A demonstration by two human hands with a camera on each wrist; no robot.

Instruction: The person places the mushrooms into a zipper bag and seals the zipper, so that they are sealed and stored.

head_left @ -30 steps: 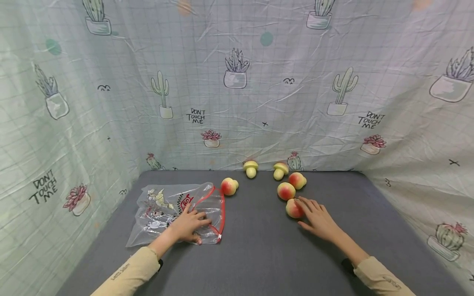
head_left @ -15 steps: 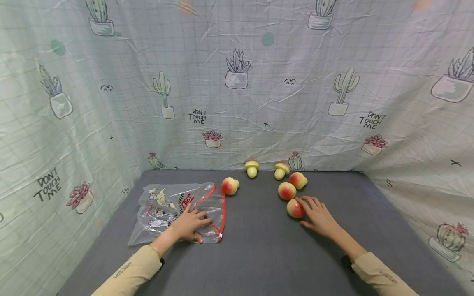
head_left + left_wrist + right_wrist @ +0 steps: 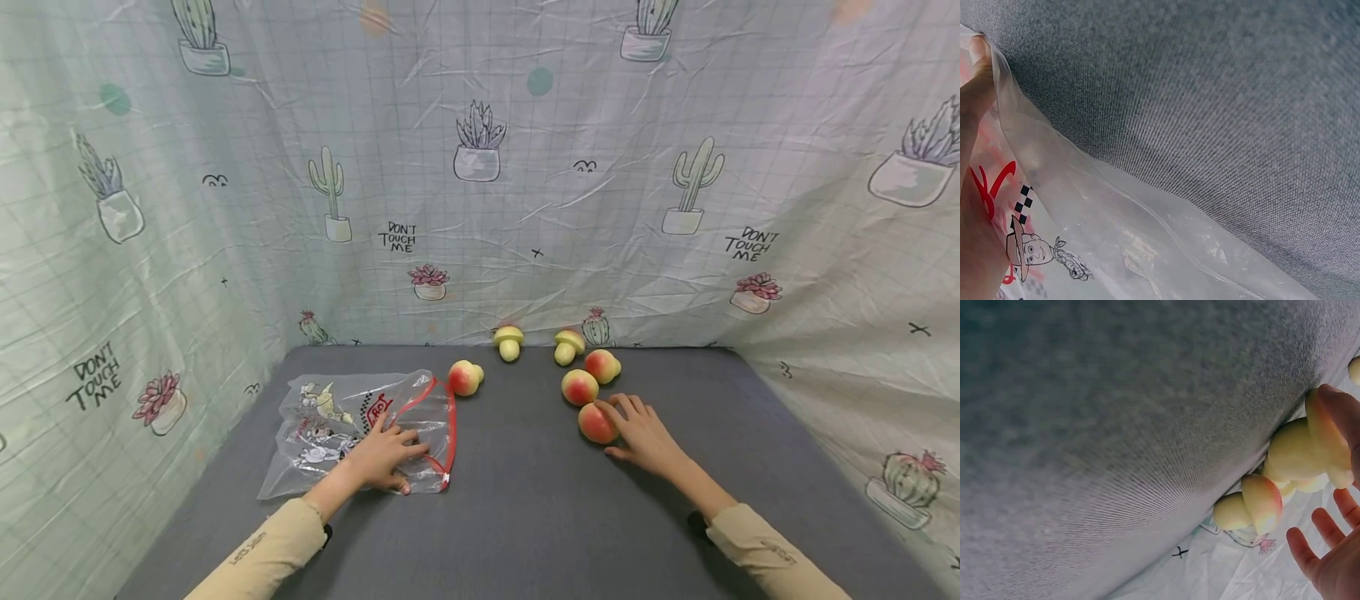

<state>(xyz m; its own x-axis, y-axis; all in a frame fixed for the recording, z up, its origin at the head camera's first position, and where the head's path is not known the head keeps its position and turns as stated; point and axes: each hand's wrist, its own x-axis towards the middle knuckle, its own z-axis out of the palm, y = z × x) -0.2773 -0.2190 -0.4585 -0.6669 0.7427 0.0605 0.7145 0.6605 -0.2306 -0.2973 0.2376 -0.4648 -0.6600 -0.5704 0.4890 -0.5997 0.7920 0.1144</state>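
Observation:
My left hand [image 3: 378, 457] rests on a clear plastic zip bag [image 3: 322, 467] with cartoon prints and a red-edged mouth. Its fingers are spread; in the left wrist view the thumb [image 3: 980, 56] lies at the bag's edge. Beside my right hand [image 3: 648, 437] sits the nearest red-and-yellow toy mushroom [image 3: 597, 423], cap towards me. The index finger and thumb touch its right side without closing round it. In the right wrist view that mushroom [image 3: 1297, 450] is under the thumb, while the other fingers [image 3: 1300, 550] stand apart from it.
Two more mushrooms [image 3: 580, 387] [image 3: 603, 366] lie just behind the touched one. Another two [image 3: 568, 347] [image 3: 508, 342] stand at the back edge, and one mushroom [image 3: 466, 377] lies by the bag's mouth. A printed curtain [image 3: 540, 275] hangs behind the grey table [image 3: 525, 525].
The right hand's fingers have shifted very slightly at the near mushroom. My left hand and the bag stay in place.

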